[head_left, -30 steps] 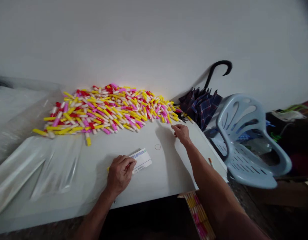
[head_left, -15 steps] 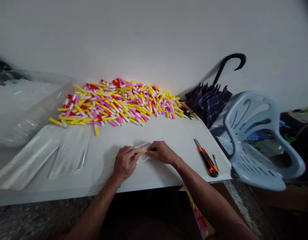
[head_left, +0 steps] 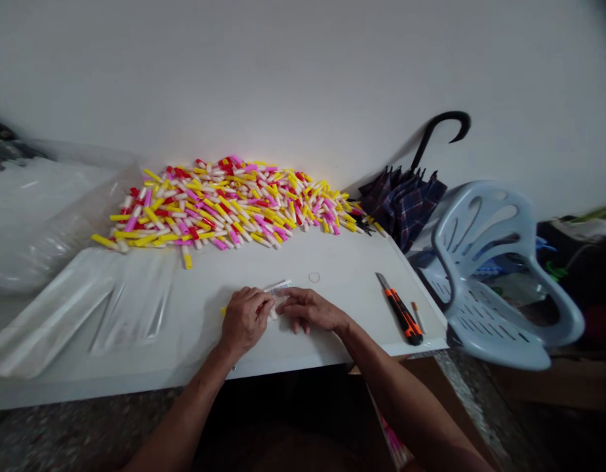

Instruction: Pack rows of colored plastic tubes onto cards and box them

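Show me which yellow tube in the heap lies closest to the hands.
It's the yellow-capped plastic tube poking out of the heap's front edge, straight ahead of the left hand. It juts out toward the hands, past the rest of the heap.

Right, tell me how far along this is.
Little looks done: the heap of yellow, pink, red and white plastic tubes remains large against the wall. In hand: the left hand and right hand pinch a white paper strip together. Left: that heap, with a rubber band and orange utility knife lying on the table.
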A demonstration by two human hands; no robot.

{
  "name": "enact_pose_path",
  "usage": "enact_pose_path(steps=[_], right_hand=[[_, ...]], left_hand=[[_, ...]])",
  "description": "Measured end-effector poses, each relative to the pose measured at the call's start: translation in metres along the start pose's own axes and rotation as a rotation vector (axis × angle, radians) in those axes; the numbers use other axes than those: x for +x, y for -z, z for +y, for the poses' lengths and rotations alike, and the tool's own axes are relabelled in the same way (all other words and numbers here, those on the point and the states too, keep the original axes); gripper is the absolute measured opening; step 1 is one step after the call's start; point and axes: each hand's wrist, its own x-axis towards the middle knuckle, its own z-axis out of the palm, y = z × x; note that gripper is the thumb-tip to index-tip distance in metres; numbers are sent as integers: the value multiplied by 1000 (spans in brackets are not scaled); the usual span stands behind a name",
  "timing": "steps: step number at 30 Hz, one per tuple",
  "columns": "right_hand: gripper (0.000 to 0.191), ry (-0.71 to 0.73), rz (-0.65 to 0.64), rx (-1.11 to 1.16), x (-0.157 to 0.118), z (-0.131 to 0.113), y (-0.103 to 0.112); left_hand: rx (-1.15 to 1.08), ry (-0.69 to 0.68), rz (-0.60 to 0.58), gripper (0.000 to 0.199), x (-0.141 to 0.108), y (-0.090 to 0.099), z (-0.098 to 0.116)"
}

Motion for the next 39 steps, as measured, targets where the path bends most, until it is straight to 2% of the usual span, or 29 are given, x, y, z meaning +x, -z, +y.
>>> enact_pose_path(steps=[2, 3, 4, 5, 6, 8, 9, 12, 14, 17, 21, 24, 27, 31, 33, 36, 39], right_hand=[[60, -17, -51, 3, 2, 2, 6], [59, -17, -44, -14, 3, 1, 12], [55, -11, 15, -52, 4, 0, 22], [49, -3, 148, -122, 7, -3, 34], [44, 0, 337, -212, 10, -7, 49], [37, -17, 798, -421, 19, -17, 86], [38, -35, 949, -478, 25, -22, 106], [40, -77, 1208, -564, 41, -36, 162], [36, -128, 1293, -605, 51, -40, 190], [23, -191, 1322, -644, 63, -42, 212], [17, -184, 1315, -663, 59, -38, 215], [25, -132, 1279, -625, 35, -30, 199], [39, -95, 1210, -543, 0, -14, 163], [43, 60, 947, -303, -42, 1, 104], [41, 135, 832, -165, -55, -1, 88], [38, 144, 790, -176, -57, -9, 90], [31, 61, 781, -456, -42, -20, 107]], left_hand=[[28, 9, -55, 18, 2, 1, 2], [44, 15, -83, 18, 4, 1, 3], [61, 22, -107, 18, 5, 2, 3], [73, 29, -122, 18, 6, 1, 4], [80, 35, -125, 17, 7, 1, 4], [68, 42, -105, 17, 7, 0, 3], [57, 43, -89, 18, 6, -1, 3], [40, 42, -65, 19, 3, -2, 2], [36, 44, -69, 19, 2, -3, 2], [34, 49, -67, 20, 1, -3, 2], [27, 49, -59, 19, 1, -4, 1], [1, 53, -37, 19, 0, -4, 1], [-14, 54, -21, 20, 0, -4, 1], [-3, 55, -9, 20, -1, -4, 0], [2, 56, -10, 20, -1, -4, 0], [17, 48, -21, 21, 0, -4, 0], [39, 38, -18, 22, 0, -3, 0]])
